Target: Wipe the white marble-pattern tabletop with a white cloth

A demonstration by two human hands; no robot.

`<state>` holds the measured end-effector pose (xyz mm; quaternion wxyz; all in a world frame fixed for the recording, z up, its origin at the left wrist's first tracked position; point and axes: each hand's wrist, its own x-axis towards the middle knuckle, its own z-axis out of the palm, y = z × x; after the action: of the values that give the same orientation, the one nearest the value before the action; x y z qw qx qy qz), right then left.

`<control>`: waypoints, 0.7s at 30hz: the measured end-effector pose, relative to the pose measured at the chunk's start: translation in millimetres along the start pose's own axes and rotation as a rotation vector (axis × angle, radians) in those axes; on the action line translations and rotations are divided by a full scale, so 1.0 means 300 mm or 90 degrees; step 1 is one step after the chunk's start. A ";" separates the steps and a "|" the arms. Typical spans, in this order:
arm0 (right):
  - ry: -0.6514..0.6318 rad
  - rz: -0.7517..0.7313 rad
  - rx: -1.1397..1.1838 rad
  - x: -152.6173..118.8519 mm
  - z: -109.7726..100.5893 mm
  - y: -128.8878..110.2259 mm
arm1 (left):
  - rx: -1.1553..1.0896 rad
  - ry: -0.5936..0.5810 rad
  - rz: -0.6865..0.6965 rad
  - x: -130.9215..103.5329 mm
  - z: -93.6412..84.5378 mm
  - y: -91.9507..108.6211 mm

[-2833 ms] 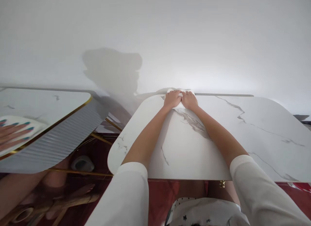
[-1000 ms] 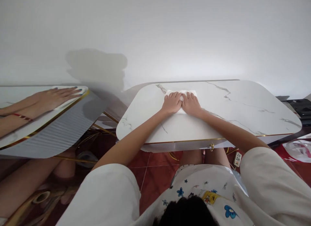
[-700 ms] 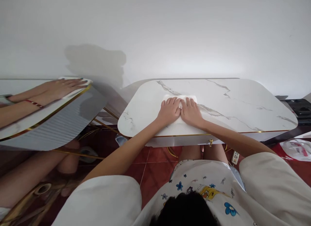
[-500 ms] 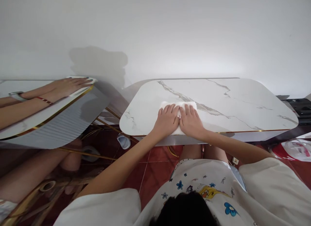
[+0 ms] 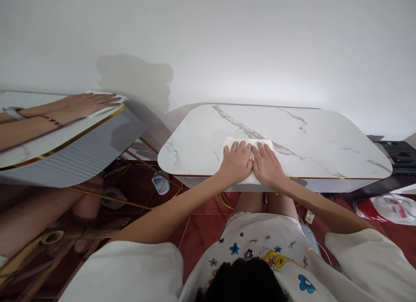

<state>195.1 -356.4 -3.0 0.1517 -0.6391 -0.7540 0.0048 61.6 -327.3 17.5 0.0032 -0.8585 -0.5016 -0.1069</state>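
On the veined white surface [image 5: 195,141], near its six-o'clock edge, a white cloth [image 5: 252,141] lies under the flat, open left hand [image 5: 237,162] and right hand [image 5: 268,165], equally close, its margin showing at twelve o'clock.

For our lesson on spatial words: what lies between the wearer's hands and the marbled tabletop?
A white cloth lies beneath the left hand and right hand, on the tabletop, in the head view.
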 end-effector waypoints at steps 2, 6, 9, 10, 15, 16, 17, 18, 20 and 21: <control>0.004 -0.005 -0.010 0.036 0.004 0.021 | -0.011 -0.009 0.006 0.041 0.002 -0.009; 0.009 -0.014 -0.032 0.161 0.021 0.063 | -0.013 -0.004 0.013 0.160 0.019 -0.057; 0.013 -0.024 -0.036 0.271 0.030 0.101 | -0.016 0.012 0.008 0.264 0.040 -0.093; 0.014 -0.028 -0.033 0.308 0.033 0.115 | -0.021 0.017 0.003 0.299 0.047 -0.104; 0.010 -0.037 -0.032 0.479 0.055 0.192 | -0.059 0.046 -0.016 0.454 0.077 -0.150; 0.007 -0.041 -0.033 0.512 0.061 0.207 | -0.065 0.052 -0.019 0.482 0.082 -0.159; 0.003 -0.046 -0.033 0.545 0.066 0.223 | -0.071 0.058 -0.022 0.510 0.087 -0.168; -0.001 -0.051 -0.030 0.577 0.071 0.238 | -0.077 0.064 -0.023 0.538 0.091 -0.178; -0.003 -0.055 -0.022 0.638 0.081 0.264 | -0.084 0.070 -0.023 0.595 0.100 -0.197; 0.000 -0.055 -0.018 0.667 0.085 0.276 | -0.085 0.070 -0.021 0.624 0.104 -0.207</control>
<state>241.2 -143.5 0.6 0.1426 -0.6079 -0.7810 -0.0125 102.3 -131.9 15.6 -0.0281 -0.8411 -0.5066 -0.1874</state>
